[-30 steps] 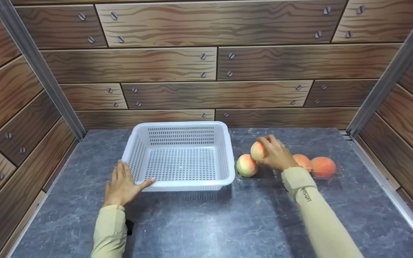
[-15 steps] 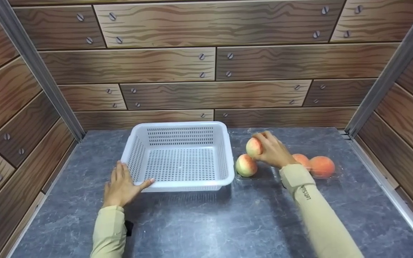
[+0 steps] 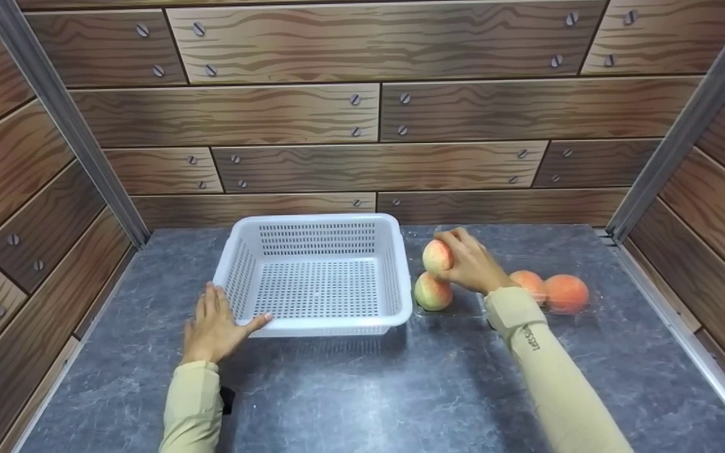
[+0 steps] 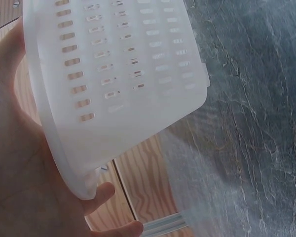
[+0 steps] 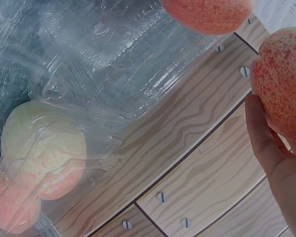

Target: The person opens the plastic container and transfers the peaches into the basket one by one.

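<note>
Head view: a round, yellow-and-red peach [image 3: 438,257], its long axis indiscernible, is clamped in the right hand [image 3: 471,264], angled leftward, right of a white, rectangular, perforated plastic basket [image 3: 331,323] set lengthwise left-to-right. Its near-left corner is touched by the left hand [image 3: 213,327], thumb and fingers apart.

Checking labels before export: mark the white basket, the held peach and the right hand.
White basket [image 3: 317,288]: head view, middle of its bare floor.
Held peach [image 3: 436,257]: head view, its uncovered side.
Right hand [image 3: 474,264]: head view, back of the hand.

The right sleeve [image 3: 551,372] reads "Lets", remainder unclear.
</note>
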Motion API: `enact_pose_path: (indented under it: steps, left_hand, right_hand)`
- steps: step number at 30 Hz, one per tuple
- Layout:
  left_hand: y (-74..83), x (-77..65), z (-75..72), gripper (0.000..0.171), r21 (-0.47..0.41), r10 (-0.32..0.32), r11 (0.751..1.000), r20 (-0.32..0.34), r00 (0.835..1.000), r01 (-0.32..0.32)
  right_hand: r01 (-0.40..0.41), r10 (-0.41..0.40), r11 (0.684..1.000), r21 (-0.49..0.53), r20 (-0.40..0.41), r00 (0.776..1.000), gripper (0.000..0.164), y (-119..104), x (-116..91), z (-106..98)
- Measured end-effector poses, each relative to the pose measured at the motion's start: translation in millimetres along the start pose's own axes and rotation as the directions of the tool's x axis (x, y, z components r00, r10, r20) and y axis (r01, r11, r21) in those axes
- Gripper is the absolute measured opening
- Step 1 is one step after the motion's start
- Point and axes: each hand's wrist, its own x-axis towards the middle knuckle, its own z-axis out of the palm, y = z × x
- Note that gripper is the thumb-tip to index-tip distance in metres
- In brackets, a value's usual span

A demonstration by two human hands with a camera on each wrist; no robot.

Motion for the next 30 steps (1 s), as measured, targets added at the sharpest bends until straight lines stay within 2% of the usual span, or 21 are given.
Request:
enact_pose_path:
  steps: [6, 19, 30]
  left_hand:
    - [0.0, 0.2, -1.0, 0.125, 0.007, -0.002, 1.0, 0.002, 1.0, 0.002]
    - [0.0, 0.2, -0.2, 0.126, 0.006, 0.001, 1.0, -0.002, 1.0, -0.001]
    - [0.2, -0.1, 0.6, 0.125, 0.015, 0.009, 1.0, -0.018, 1.0, -0.009]
  right_hand:
    - [0.011, -0.011, 1.0, 0.01, -0.008, 1.0, 0.065, -2.8, 0.5, 1.6]
    - [-0.007, 0.005, 1.0, 0.028, 0.047, 0.999, 0.066, -12.9, 7.8, -1.2]
    - [0.034, -0.034, 0.999, 0.039, 0.019, 0.999, 0.066, -16.3, 9.3, 6.2]
